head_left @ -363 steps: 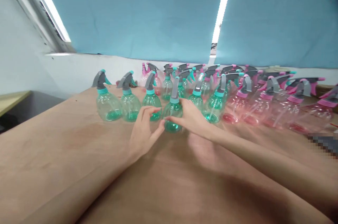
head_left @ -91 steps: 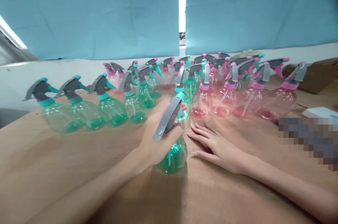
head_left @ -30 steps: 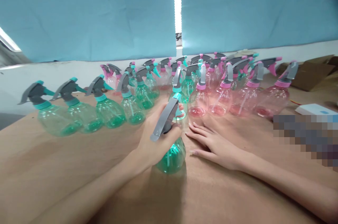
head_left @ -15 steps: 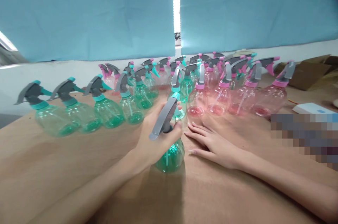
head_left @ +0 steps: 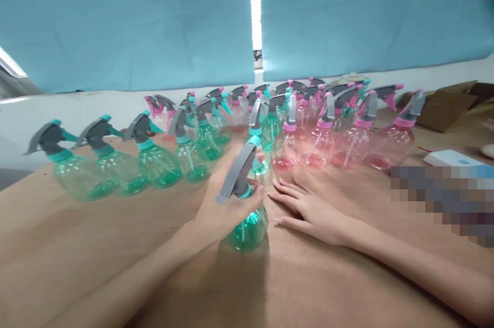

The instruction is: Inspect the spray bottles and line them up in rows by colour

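My left hand (head_left: 222, 204) is wrapped round the neck of a green spray bottle (head_left: 247, 229) that stands on the brown table (head_left: 96, 245) in front of me. Its grey trigger (head_left: 235, 173) sticks up above my fingers. My right hand (head_left: 309, 209) lies flat on the table just right of that bottle, fingers stretched out, holding nothing. Behind my hands stands a row of green spray bottles (head_left: 160, 163) on the left and pink spray bottles (head_left: 363, 148) on the right.
More green and pink spray bottles (head_left: 270, 106) crowd the back of the table. A cardboard box (head_left: 447, 106) and a white box (head_left: 451, 158) sit at the right. Blue curtains (head_left: 135, 19) hang behind, above a white ledge.
My left hand has kept its grip on the green bottle and my right hand has stayed flat. Earlier, both hands were at a green bottle in the row.
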A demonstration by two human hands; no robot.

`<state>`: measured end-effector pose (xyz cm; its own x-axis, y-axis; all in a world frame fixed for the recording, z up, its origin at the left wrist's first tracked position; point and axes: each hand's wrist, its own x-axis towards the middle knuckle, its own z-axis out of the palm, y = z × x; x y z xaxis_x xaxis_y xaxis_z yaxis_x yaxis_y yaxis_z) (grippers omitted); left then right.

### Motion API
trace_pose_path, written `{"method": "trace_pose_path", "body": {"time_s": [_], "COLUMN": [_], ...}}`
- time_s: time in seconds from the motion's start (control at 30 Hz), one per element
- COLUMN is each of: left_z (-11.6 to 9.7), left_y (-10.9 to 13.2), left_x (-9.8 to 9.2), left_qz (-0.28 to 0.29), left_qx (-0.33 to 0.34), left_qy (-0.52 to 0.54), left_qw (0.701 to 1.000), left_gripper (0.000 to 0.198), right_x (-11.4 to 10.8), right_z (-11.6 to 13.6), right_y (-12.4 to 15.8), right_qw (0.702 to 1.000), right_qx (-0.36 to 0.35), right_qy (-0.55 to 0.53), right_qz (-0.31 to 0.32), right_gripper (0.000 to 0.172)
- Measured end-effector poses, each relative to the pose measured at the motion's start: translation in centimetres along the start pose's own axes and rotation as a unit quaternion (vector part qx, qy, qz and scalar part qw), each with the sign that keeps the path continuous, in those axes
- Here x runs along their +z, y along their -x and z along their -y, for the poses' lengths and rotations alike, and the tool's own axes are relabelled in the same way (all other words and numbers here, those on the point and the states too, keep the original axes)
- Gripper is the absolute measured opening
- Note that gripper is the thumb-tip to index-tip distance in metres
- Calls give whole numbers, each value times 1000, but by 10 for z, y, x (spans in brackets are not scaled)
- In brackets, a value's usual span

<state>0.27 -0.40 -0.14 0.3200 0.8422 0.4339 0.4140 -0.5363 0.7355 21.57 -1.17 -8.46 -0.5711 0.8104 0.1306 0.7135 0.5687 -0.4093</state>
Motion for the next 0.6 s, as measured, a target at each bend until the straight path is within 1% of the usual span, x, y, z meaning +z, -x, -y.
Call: {"method": "trace_pose_path", "body": {"time_s": [0.17,0.37,0.43,0.6], "left_z": [-3,-5,-3,0], "left_y": [-1,0,1,0], "left_x": [-2,-3,-3,-4], "left_qz": [11,-7,-15,-17], "left_qx": [8,23,30,60], "left_qy": [-28,-30,-36,-42], "left_qw": [1000,999,999,997], "left_gripper": [46,39,35,22], "right_x": [1,1,2,2], "right_z": [-1,-1,-1,-1], "right_y": [0,0,0,0], "right_qw": [1000,1000,1000,1000], "right_qx": [2,1,5,6], "right_qy": [-2,-9,-9,-12], "right_qz": [0,0,3,-1], "right_gripper": [70,70,71,70]}}
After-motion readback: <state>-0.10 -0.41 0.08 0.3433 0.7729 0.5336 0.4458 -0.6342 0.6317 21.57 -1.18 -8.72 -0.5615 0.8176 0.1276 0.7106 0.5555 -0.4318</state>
